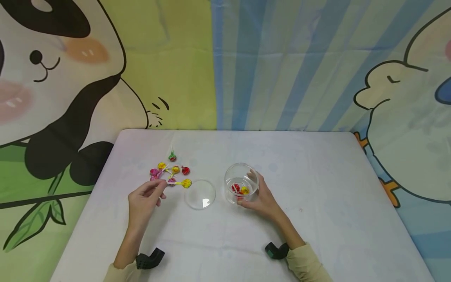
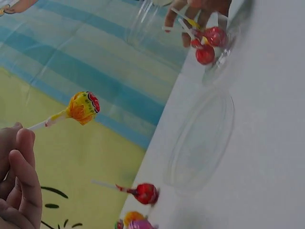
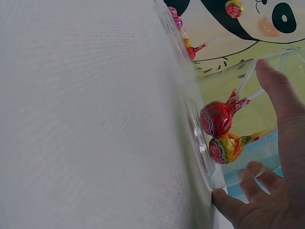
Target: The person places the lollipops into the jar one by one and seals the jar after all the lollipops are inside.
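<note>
My left hand pinches the white stick of a yellow lollipop, its wrapped head pointing right, above the table. In the left wrist view the same yellow lollipop shows a red patch on its wrapper. My right hand grips a clear round jar from its right side, thumb at the front. Inside the jar lie red lollipops and a yellow one. Between the hands a clear round lid lies flat on the table, just left of the jar.
Beyond my left hand lies a loose group of several wrapped lollipops, pink, yellow and red. A green lollipop lies a bit farther back. The white table ends at a printed cloth backdrop.
</note>
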Action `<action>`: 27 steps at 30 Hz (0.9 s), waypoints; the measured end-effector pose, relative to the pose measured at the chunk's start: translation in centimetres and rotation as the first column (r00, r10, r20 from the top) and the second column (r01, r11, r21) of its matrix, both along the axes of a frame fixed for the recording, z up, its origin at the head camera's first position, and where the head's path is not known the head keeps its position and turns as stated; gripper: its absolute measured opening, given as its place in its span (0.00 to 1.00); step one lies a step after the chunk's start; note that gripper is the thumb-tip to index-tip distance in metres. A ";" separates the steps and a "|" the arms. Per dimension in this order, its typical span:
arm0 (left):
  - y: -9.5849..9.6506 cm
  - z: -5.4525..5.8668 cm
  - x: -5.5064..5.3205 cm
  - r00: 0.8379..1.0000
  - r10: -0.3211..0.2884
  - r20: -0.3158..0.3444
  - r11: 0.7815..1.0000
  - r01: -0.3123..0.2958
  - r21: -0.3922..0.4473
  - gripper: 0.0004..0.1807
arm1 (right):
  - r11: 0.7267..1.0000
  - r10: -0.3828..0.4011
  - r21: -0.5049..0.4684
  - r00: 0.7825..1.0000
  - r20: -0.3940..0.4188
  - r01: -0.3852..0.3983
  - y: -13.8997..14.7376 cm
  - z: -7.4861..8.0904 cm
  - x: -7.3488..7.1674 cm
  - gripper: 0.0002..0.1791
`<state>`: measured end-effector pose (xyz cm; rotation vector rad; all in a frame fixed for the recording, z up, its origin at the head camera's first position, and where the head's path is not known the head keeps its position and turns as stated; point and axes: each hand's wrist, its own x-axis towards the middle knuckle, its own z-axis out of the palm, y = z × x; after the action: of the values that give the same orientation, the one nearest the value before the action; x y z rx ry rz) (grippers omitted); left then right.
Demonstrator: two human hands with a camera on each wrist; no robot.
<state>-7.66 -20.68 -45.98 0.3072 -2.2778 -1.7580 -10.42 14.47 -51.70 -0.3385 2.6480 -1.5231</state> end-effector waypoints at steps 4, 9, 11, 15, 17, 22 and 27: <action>2.0 1.4 -0.6 0.992 -0.071 -0.102 0.990 0.083 0.116 0.11 | 1.000 0.001 0.006 1.000 -0.005 -0.001 0.1 0.0 -0.1 0.60; 4.6 2.5 -1.6 0.969 -0.170 -0.177 0.972 0.195 0.133 0.10 | 1.000 -0.005 0.001 1.000 0.011 0.005 0.0 0.1 -0.1 0.60; 5.5 2.8 -1.9 0.962 -0.198 -0.187 0.965 0.225 0.137 0.09 | 1.000 -0.008 0.004 1.000 0.026 0.008 -0.1 0.1 0.0 0.60; 7.3 3.2 -2.5 0.943 -0.266 -0.199 0.954 0.287 0.086 0.07 | 1.000 -0.010 0.008 0.999 0.041 0.010 -0.3 0.3 0.0 0.59; 8.2 3.4 -2.8 0.932 -0.306 -0.195 0.945 0.322 0.058 0.07 | 1.000 -0.009 0.006 0.999 0.033 0.008 -0.2 0.3 0.0 0.59; 9.6 4.0 -3.4 0.912 -0.359 -0.197 0.933 0.359 -0.040 0.07 | 1.000 -0.002 0.006 1.000 0.026 0.002 -0.1 0.2 -0.1 0.59; 10.7 4.1 -3.6 0.880 -0.424 -0.214 0.903 0.393 -0.170 0.07 | 1.000 -0.012 0.003 1.000 0.028 0.012 -0.2 0.3 0.0 0.59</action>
<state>-11.27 -10.01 -41.90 -0.4304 -2.3696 -1.7038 -10.40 14.28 -51.41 -0.2994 2.6358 -1.5155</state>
